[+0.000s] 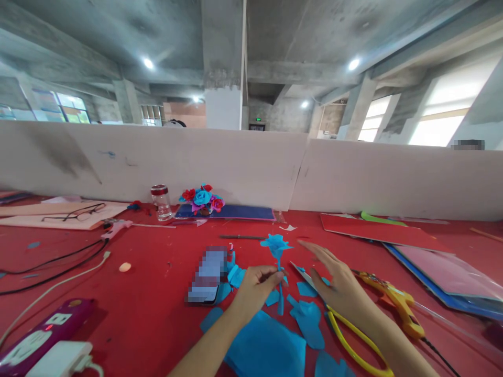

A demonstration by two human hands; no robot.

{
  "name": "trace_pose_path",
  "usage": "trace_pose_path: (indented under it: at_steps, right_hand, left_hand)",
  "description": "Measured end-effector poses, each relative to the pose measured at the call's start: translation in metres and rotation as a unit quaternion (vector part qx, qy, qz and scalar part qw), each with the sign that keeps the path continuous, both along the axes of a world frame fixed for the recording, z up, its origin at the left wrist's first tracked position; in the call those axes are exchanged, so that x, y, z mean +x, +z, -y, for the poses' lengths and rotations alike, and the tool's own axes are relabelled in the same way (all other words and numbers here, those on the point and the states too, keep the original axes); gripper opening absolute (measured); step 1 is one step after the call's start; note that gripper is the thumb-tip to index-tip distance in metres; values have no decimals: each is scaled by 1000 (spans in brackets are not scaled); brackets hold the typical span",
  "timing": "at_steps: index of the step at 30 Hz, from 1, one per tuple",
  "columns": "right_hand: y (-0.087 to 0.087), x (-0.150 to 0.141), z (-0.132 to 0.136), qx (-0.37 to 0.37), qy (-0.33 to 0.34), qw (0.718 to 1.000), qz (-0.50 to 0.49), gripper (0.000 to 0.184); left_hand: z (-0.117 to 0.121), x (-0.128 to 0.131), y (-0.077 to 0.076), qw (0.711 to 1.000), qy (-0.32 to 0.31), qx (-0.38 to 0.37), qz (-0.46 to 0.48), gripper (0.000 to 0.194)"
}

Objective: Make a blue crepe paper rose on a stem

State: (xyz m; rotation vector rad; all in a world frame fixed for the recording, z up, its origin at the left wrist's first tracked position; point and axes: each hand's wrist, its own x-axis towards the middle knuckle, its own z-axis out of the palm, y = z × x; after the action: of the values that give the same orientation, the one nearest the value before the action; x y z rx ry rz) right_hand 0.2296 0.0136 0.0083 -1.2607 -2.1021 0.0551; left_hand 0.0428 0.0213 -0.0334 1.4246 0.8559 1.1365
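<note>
Between the fingertips of my left hand [262,285] is the stem of a blue paper flower [276,245], held upright with its petals at the top. My right hand [334,269] hovers just to the right of the flower, fingers stretched and apart, with nothing in it. Under that hand and forearm lie scissors with yellow handles [356,343], partly hidden, their blades pointing toward the flower. Blue paper sheets [271,343] are spread below my hands. Cut blue paper pieces [308,319] lie around them.
A phone [208,275] lies left of my hands. At right are a yellow glue gun [393,298] and stacked coloured sheets [451,272]. A finished paper bouquet [202,199] and glass jar [161,201] stand by the white partition [236,162]. A purple power strip [45,330] sits at lower left.
</note>
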Motion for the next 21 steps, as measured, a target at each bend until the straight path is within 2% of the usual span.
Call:
trace_pose_path:
  at_steps: [2, 4, 10, 14, 18, 21]
  right_hand:
    - [8, -17, -4, 6, 66, 997, -26, 55]
    - [8, -26, -7, 4, 100, 994, -40, 62]
    - [-2, -27, -8, 9, 94, 992, -87, 51]
    - [-2, -27, -6, 7, 105, 989, -101, 53]
    - [-5, -29, -8, -33, 122, 971, -201, 64]
    - [-15, -28, -10, -67, 147, 941, -297, 58]
  left_hand:
    - [1, 0, 0, 1000, -13, 9, -3, 33]
    - [2, 0, 1, 1000, -24, 12, -1, 33]
    - [5, 0, 5, 1000, -17, 5, -26, 35]
    - [5, 1, 5, 999, -16, 15, -26, 33]
    - [5, -1, 7, 997, 39, 34, -52, 32]
    - [5, -3, 8, 988, 82, 101, -88, 26]
